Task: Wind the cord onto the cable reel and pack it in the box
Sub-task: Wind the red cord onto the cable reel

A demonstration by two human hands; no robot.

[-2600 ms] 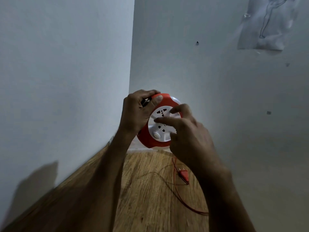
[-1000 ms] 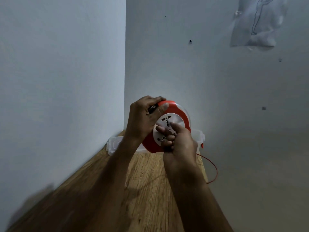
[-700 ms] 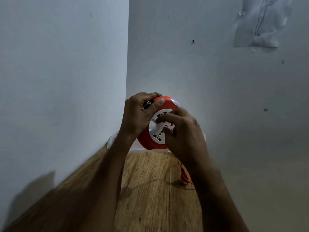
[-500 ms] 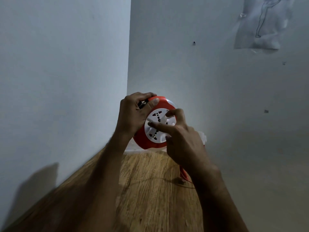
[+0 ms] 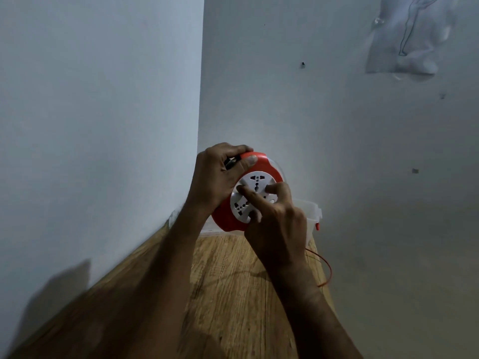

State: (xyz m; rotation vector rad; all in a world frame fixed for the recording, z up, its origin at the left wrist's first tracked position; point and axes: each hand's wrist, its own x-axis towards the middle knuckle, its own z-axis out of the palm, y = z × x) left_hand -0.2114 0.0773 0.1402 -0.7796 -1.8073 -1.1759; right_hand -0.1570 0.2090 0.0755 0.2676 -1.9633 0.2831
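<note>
My right hand (image 5: 276, 224): fingers (image 5: 247, 193) pressed on white socket face (image 5: 252, 195) of cable reel (image 5: 248, 193), index and thumb apart, rest curled. My left hand (image 5: 216, 177): fingers wrapped over reel's red rim at upper left, thumb flat on red casing, black part under fingers. Reel held in air, tilted, above wooden surface (image 5: 228, 286), in front of clear box (image 5: 312, 213) in wall corner. Thin red cord (image 5: 327, 270) loops beside right wrist, off surface's right edge.
</note>
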